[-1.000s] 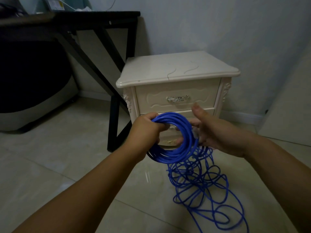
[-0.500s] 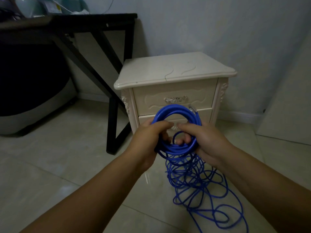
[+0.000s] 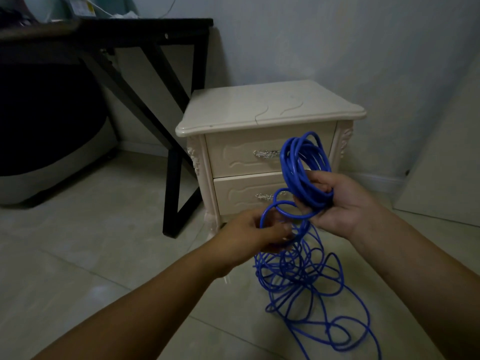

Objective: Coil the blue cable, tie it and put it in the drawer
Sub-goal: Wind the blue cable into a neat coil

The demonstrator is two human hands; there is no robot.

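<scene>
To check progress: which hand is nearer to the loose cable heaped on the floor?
Left. The left hand pinches the loose cable just above its heap; the right hand holds the coil higher.

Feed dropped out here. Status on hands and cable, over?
Right hand grips the coil; left hand pinches the next loop. Rest of cable tangled on floor, untied. Both drawers shut.

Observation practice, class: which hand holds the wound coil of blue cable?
The right hand grips the blue cable coil; the left hand holds only a loose loop.
</scene>
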